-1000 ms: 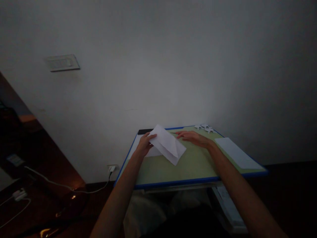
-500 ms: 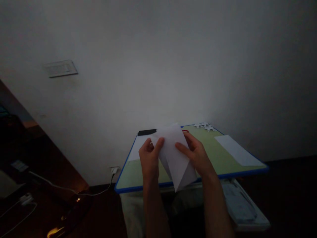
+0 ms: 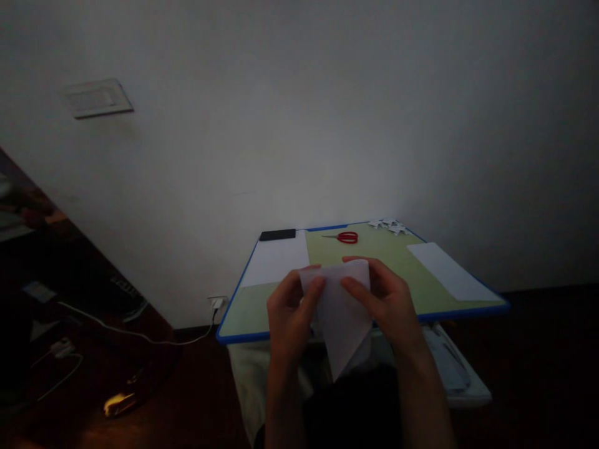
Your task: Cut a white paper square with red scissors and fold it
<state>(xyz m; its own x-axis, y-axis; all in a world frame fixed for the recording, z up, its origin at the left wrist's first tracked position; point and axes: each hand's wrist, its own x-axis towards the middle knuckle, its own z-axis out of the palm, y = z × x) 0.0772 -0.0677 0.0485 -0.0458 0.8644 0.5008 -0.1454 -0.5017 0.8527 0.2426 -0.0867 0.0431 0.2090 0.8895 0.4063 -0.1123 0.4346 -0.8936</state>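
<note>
A folded sheet of white paper [image 3: 341, 312] is held up between both hands, above the near edge of the table. Its lower end narrows to a point. My left hand [image 3: 292, 308] pinches its left upper corner, thumb in front and fingers behind. On the other side my right hand [image 3: 386, 296] grips the right upper part, its thumb pressed on the front face. Beyond the hands lie red-handled scissors [image 3: 347, 237] on the green table top [image 3: 393, 268].
Small white paper cutouts [image 3: 389, 226] lie at the back right. A white sheet [image 3: 449, 271] rests along the right edge, another sheet [image 3: 274, 259] at left beneath a dark flat object [image 3: 277, 235]. Left of the table, a plug and cable [image 3: 216, 304] hang from a wall socket.
Both hands have drawn the paper lower and nearer, and it now looks narrower, with a straighter top edge. The scissors, mostly hidden before, are now in full view.
</note>
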